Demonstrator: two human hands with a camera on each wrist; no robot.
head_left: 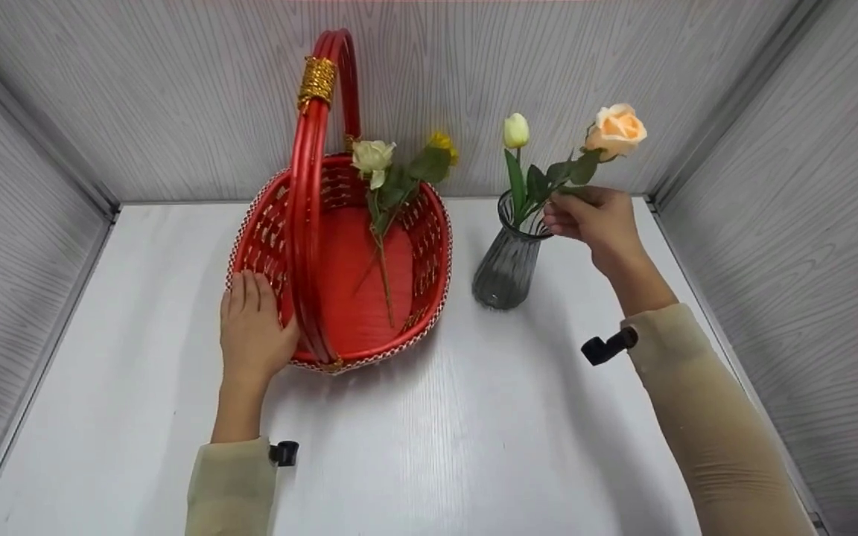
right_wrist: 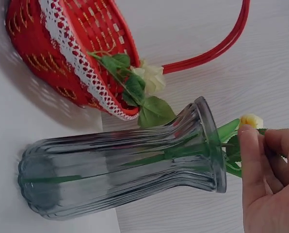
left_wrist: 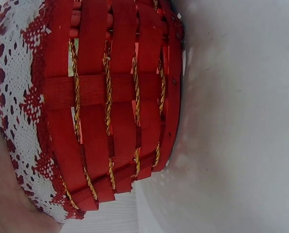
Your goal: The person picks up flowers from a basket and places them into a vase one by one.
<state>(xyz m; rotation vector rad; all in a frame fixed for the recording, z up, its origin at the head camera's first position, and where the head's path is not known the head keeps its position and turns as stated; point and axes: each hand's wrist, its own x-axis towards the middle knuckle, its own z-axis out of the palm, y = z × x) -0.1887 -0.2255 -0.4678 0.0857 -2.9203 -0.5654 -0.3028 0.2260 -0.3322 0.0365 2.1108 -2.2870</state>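
Note:
My left hand (head_left: pixel 254 327) rests over the left rim of a red woven basket (head_left: pixel 369 353), fingers pointing away from me; in the left wrist view its palm lies against the white lace edging (left_wrist: pixel 21 73). Between thumb and fingers my right hand (head_left: pixel 589 219) pinches the leafy stem of a peach rose (head_left: pixel 617 132) just above the mouth of a grey glass vase (head_left: pixel 503 272). A pale yellow tulip (head_left: pixel 516 131) stands in that vase, and stems show through its glass in the right wrist view. The rose's head is out of that view.
Inside the basket a cream rose (head_left: pixel 373 156) and a yellow flower (head_left: pixel 442 145) lean on the far rim, stems down to its floor. The basket's tall handle (head_left: pixel 310 193) arches above. Grey wood-grain panels (head_left: pixel 213 97) enclose the white table (head_left: pixel 429 454) at back and sides.

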